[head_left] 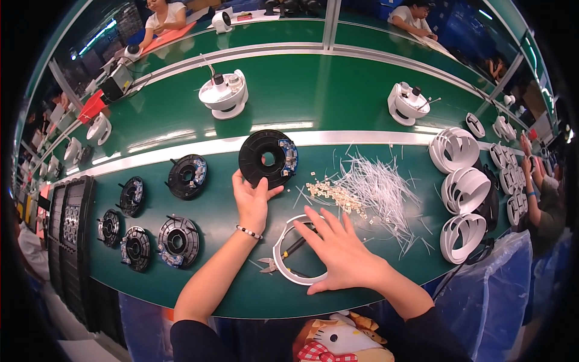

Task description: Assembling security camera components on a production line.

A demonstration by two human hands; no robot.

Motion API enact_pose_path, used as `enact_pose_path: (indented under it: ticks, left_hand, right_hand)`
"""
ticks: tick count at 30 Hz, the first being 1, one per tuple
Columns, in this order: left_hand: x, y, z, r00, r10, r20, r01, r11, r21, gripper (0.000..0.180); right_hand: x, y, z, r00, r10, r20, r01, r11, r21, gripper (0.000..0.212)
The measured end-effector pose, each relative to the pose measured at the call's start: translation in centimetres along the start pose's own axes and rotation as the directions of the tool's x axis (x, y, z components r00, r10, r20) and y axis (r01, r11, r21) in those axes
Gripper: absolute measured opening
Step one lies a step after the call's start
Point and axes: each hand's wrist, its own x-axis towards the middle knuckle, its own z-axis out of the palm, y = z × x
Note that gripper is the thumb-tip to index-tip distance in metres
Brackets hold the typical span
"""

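My left hand grips lower edge of black round disc, tilted on green table near metal rail. My right hand flat, fingers spread, pressing white ring lying over cutters. Just right: pile of white ties, small beige clips. Left: more black discs; black trays at table end, contents unclear.

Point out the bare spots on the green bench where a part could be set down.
Bare green lies along the near edge of the bench, below the left hand and left of the white ring. More lies between the black disc and the smaller black discs. Right of the right hand, white strips and stacked rings crowd it.
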Motion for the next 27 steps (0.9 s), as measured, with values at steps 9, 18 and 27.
enact_pose_path:
  ticks: [9,18,27]
  left_hand:
    - [-1.4,0.4,0.7,0.991,0.080,0.109,-0.087,0.994,0.065,0.056]
    - [-4.5,2.7,4.0,0.774,-0.194,0.602,0.224,0.974,0.026,0.083]
    - [-3.1,2.3,2.9,0.662,-0.523,0.538,0.725,0.629,-0.281,0.063]
  right_hand:
    - [0.2,3.0,-0.9,0.818,0.123,-0.562,0.198,0.857,0.476,0.107]
    - [1.8,4.6,2.0,0.662,0.398,-0.636,0.260,0.674,0.692,0.105]
    - [1.7,2.9,1.9,0.730,0.174,-0.661,0.120,0.919,0.375,0.115]
